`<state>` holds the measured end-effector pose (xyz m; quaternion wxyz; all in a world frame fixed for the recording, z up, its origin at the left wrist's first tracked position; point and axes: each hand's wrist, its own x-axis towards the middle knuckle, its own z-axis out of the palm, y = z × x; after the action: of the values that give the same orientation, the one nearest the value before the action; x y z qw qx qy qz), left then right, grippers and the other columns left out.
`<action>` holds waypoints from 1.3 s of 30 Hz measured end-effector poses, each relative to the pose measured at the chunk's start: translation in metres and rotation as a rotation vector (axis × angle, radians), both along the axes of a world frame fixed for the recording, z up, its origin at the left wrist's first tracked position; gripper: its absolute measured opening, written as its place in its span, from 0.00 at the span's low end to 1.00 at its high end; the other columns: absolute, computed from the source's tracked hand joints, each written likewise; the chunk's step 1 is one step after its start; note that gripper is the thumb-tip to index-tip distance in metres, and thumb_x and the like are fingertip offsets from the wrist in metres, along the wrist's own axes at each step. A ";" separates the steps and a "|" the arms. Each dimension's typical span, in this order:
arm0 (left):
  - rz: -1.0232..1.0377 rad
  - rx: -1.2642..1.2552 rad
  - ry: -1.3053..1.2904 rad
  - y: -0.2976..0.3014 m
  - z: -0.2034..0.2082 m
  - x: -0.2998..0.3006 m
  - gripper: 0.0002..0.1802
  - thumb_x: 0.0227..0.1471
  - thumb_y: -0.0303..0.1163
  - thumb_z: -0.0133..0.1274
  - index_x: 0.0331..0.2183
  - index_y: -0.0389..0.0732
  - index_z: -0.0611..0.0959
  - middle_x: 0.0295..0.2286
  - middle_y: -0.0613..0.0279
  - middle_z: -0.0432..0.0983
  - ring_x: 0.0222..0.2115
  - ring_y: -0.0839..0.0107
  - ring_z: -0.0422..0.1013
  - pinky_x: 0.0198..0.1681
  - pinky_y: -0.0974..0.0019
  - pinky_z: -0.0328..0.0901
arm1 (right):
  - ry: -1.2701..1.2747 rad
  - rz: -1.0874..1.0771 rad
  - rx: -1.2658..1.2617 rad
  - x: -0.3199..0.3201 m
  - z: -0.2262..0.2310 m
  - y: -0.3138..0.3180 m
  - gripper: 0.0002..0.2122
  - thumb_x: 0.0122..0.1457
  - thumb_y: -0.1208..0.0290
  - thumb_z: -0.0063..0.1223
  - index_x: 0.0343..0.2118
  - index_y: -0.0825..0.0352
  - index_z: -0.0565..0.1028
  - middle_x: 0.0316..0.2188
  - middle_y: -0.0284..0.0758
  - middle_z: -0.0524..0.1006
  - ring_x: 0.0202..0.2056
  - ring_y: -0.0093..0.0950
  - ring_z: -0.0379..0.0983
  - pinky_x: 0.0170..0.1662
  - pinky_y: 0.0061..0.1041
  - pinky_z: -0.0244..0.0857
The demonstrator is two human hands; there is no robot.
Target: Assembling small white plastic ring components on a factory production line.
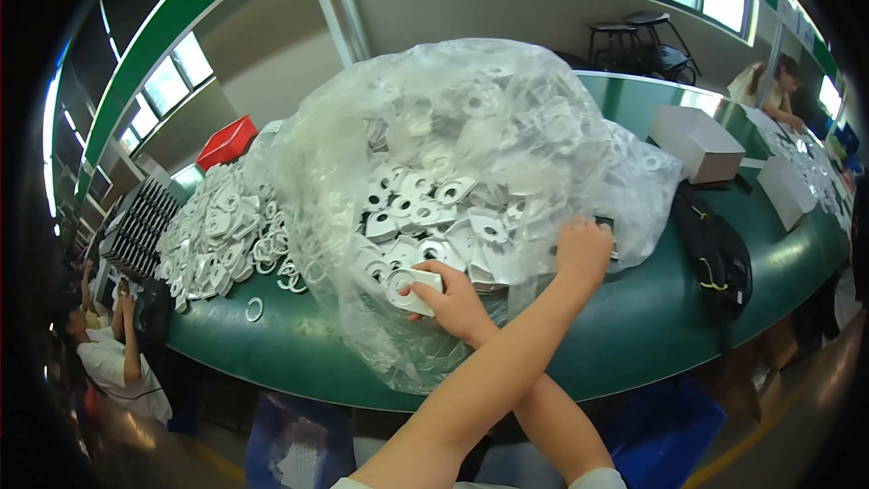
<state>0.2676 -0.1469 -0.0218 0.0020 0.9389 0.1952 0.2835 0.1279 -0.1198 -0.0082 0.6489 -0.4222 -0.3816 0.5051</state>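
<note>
My forearms cross, the left over the right. A big clear plastic bag (335, 127) full of white plastic parts (425, 211) lies on the green table (299, 335), its mouth facing me. My right hand (459, 302), at the near side of the opening, pinches one flat white part (419, 293) with a round recess, thumb on its face. Farther right, my left hand (584, 249) is closed on the bag's film, fingers curled away from me. A small dark patch beside those fingers is too unclear to name.
Left of the bag is a heap of white parts (213, 231), with a loose white ring (254, 310) nearby. Beyond stand a red bin (228, 142) and black racks (140, 226). A carton (697, 149) and black bag (715, 249) lie right. People work at both sides.
</note>
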 end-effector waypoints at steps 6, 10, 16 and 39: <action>-0.172 -0.344 -0.035 0.002 0.025 -0.020 0.08 0.38 0.23 0.53 0.27 0.35 0.77 0.25 0.49 0.74 0.31 0.53 0.69 0.34 0.55 0.64 | -0.098 -0.042 -0.003 -0.002 0.000 0.000 0.11 0.56 0.76 0.47 0.41 0.72 0.69 0.32 0.36 0.76 0.33 0.24 0.73 0.28 0.22 0.72; -0.437 -0.376 -0.542 -0.003 0.079 -0.099 0.13 0.34 0.19 0.56 0.30 0.35 0.79 0.25 0.53 0.74 0.28 0.56 0.69 0.34 0.59 0.65 | -0.058 0.009 0.013 -0.007 0.007 0.004 0.11 0.57 0.75 0.46 0.43 0.71 0.69 0.35 0.36 0.76 0.34 0.24 0.73 0.30 0.24 0.73; -0.095 0.105 -0.416 0.064 0.070 -0.256 0.21 0.30 0.16 0.57 0.34 0.40 0.81 0.31 0.63 0.75 0.34 0.60 0.70 0.37 0.61 0.67 | 0.249 -0.123 0.290 0.002 -0.012 0.015 0.11 0.63 0.68 0.39 0.38 0.69 0.72 0.32 0.30 0.73 0.34 0.17 0.68 0.36 0.15 0.62; 0.622 0.064 -0.290 0.161 0.023 -0.487 0.11 0.38 0.19 0.56 0.30 0.39 0.81 0.31 0.56 0.75 0.35 0.58 0.70 0.36 0.62 0.66 | 0.038 -0.192 -0.079 -0.006 0.022 -0.006 0.11 0.54 0.79 0.48 0.40 0.75 0.67 0.29 0.43 0.77 0.27 0.34 0.77 0.26 0.24 0.73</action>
<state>-0.2189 0.0145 0.0009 -0.0864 0.7841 0.4606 0.4069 0.1222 -0.1253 0.0140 0.6843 -0.4723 -0.3070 0.4631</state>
